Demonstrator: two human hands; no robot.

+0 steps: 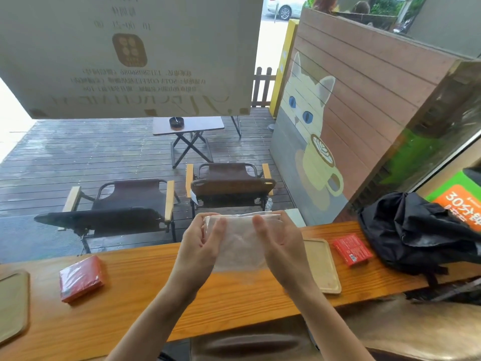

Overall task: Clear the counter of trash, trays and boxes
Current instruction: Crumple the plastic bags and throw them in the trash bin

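Note:
Both my hands hold a clear plastic bag (pixel 240 246) up above the wooden counter (pixel 234 306). My left hand (pixel 203 243) grips its left edge and my right hand (pixel 278 243) grips its right edge, fingers curled over the top. A red box (pixel 80 278) lies on the counter to the left. A smaller red box (pixel 352 250) lies to the right. A light wooden tray (pixel 324 267) sits just right of my right hand, partly hidden by it. Another tray (pixel 11 306) shows at the left edge.
A black backpack (pixel 416 230) rests on the counter's right end, by a green and orange sign (pixel 458 199). Behind the window are two folding chairs (pixel 229 183), a small table (pixel 187 126) and a painted cat fence. A stool seat (pixel 247 345) is below the counter.

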